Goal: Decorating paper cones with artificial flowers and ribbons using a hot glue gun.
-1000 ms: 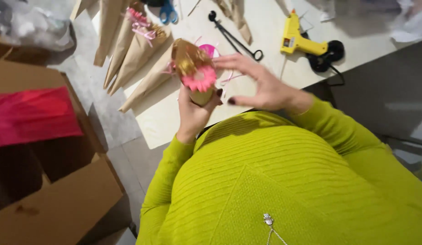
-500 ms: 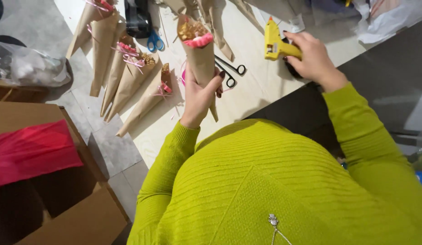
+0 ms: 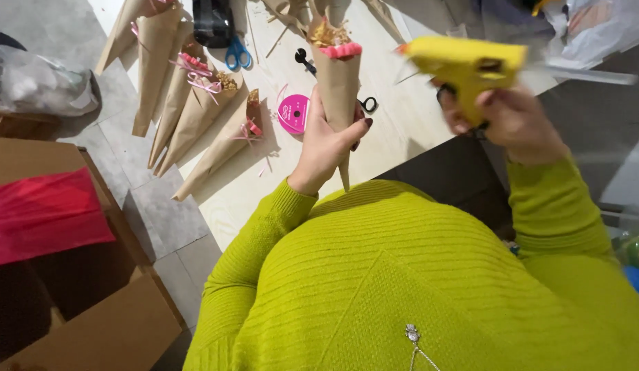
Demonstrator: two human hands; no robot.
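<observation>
- The left hand has its fingers wrapped round a brown paper cone, holding it upright above the pale wooden table; the cone's tip points down past the wrist, and its open top shows straw-coloured filling and a pink frill.
- The right hand is closed round the handle of a yellow glue gun, lifted off the table, nozzle pointing left toward the top of the cone but clear of it. The gun is blurred.
- Just beside the left hand a pink ribbon spool lies flat on the table, with black scissors partly hidden behind the cone.
- Further left, several finished cones lie on their sides, fanned out, near blue-handled scissors.
- On the floor to the left stands an open cardboard box with red tissue paper inside.
</observation>
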